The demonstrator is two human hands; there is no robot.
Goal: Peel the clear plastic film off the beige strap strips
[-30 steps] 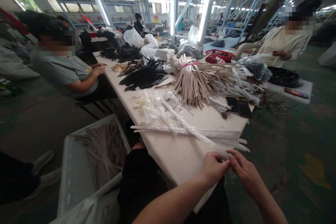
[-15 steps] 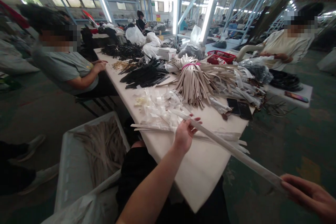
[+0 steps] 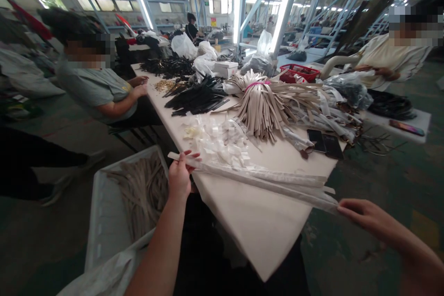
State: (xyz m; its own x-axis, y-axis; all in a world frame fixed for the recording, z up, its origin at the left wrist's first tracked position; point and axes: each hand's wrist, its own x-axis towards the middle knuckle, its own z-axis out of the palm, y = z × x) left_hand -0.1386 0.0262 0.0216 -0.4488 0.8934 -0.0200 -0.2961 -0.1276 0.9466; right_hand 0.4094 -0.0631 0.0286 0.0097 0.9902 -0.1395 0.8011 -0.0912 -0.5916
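Observation:
A long pale strap (image 3: 284,188) with a whitish backing stretches between my two hands, low over the table's near edge. My left hand (image 3: 181,176) grips it close to its left end, thumb on top and some fingers spread beyond. At the other end, my right hand (image 3: 362,215) pinches the strap between thumb and fingers. Just behind it, similar pale straps (image 3: 305,178) lie on the white tabletop (image 3: 256,222). Crumpled translucent film pieces (image 3: 222,141) are heaped behind those straps.
A white bin (image 3: 93,222) of beige straps stands left of my legs. A tied beige strap bundle (image 3: 260,106), black strips (image 3: 197,97), a red basket (image 3: 300,73) and dark phone-like slabs (image 3: 324,143) occupy the table. People sit at left and right.
My left hand has slid left to the strap's far end. My right hand has moved left and up, bringing the strap down beside the straps on the table.

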